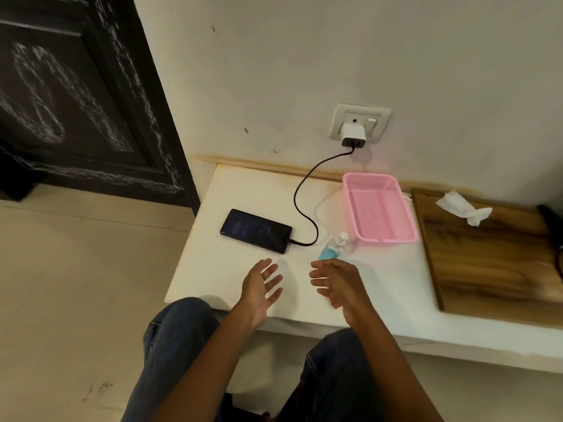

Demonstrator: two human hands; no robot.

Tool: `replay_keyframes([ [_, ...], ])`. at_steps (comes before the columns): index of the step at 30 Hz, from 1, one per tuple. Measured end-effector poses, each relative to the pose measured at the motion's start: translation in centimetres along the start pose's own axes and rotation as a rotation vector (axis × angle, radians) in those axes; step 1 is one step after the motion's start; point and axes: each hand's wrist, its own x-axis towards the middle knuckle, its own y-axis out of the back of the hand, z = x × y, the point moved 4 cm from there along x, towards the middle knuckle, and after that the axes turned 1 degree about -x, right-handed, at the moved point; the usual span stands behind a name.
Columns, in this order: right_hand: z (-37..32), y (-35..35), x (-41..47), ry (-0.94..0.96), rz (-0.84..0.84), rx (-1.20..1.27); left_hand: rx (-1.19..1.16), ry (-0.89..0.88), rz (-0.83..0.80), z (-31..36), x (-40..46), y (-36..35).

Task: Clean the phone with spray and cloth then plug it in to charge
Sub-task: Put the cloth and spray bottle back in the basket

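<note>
A black phone (256, 230) lies flat on the white ledge (213, 269), its screen lit. A black cable (300, 193) runs from its right end up to a white charger (352, 134) plugged into the wall socket (336, 123). A small spray bottle (333, 247) with blue liquid lies beside the pink basket (409, 220). A crumpled white cloth (463, 207) rests on the wooden board (493, 263). My left hand (262, 289) and my right hand (336, 283) hover open over the ledge's front, palms facing each other, holding nothing. My right hand is just in front of the bottle.
A dark door (76, 95) stands at the left, with pale floor tiles (76, 284) below it. My knees in blue jeans (179, 336) are under the ledge's front edge. A dark object (550, 214) shows at the far right edge.
</note>
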Motion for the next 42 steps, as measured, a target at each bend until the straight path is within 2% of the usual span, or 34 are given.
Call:
replay_keyframes([
  [4,1.3,5.3,2.3,0.042,0.21,-0.202,0.189,0.037,-0.031,-2.9,-1.0,-2.0],
  [7,2.7,7.3,4.6,0.09,0.254,-0.353,0.336,0.076,-0.091,-4.5,-1.4,-3.7],
  [10,4.3,7.6,6.6,0.048,0.242,-0.527,0.416,0.117,-0.147,-5.6,-1.4,-4.8],
  [15,5.4,6.3,7.9,-0.018,0.117,-0.683,0.492,0.18,-0.218,-6.8,-0.9,-5.4],
  [21,6.5,5.6,7.9,-0.102,0.094,-0.591,0.5,0.195,-0.298,-7.2,-0.9,-5.5],
  [26,5.8,6.2,5.9,-0.078,0.039,-0.179,0.478,0.144,-0.282,-6.5,-1.6,-4.9],
  [29,4.7,6.3,4.2,-0.023,-0.041,-0.002,0.457,0.091,-0.28,-5.5,-2.1,-5.1],
  [32,3.5,6.6,2.1,0.05,-0.06,0.035,0.472,0.057,-0.343,-4.6,-3.1,-5.7],
  [37,2.1,6.1,-0.4,0.152,-0.272,0.236,0.357,0.112,-0.499,-3.9,-4.4,-6.9],
  [39,1.9,6.2,-0.7,0.176,-0.268,0.201,0.291,0.086,-0.464,-3.6,-4.6,-7.3],
  [42,1.6,6.4,-1.1,0.217,-0.22,0.126,0.295,-0.06,-0.281,-3.1,-4.7,-7.5],
])
